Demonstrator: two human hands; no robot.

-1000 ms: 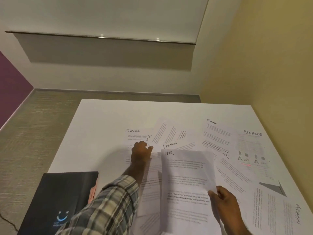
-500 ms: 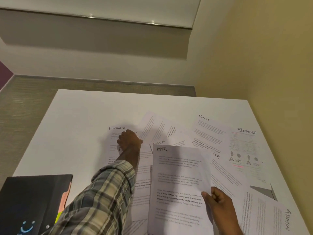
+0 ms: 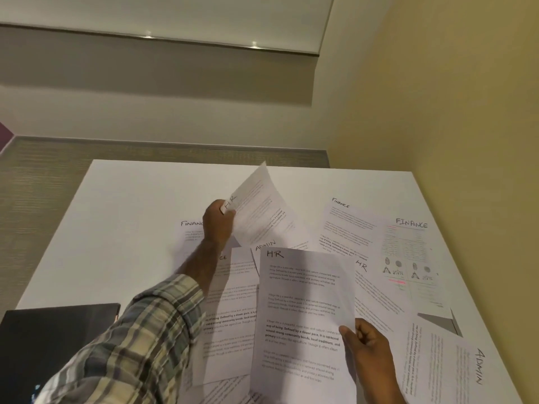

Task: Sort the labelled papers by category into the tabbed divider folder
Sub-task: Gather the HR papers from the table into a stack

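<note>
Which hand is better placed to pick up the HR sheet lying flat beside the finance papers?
Probably the right hand: the flat HR sheet lies beyond it, on the right. The left hand is farther left, gripping a lifted HR sheet. The right one pinches the near HR sheet.

The lifted HR sheet and the nearer HR sheet are thin matt white paper, the lifted one faintly see-through, the bench is smooth matt white, the folder dark and smooth with a slight plastic sheen, the sleeve woven checked cloth, the carpet rough and ribbed.
</note>
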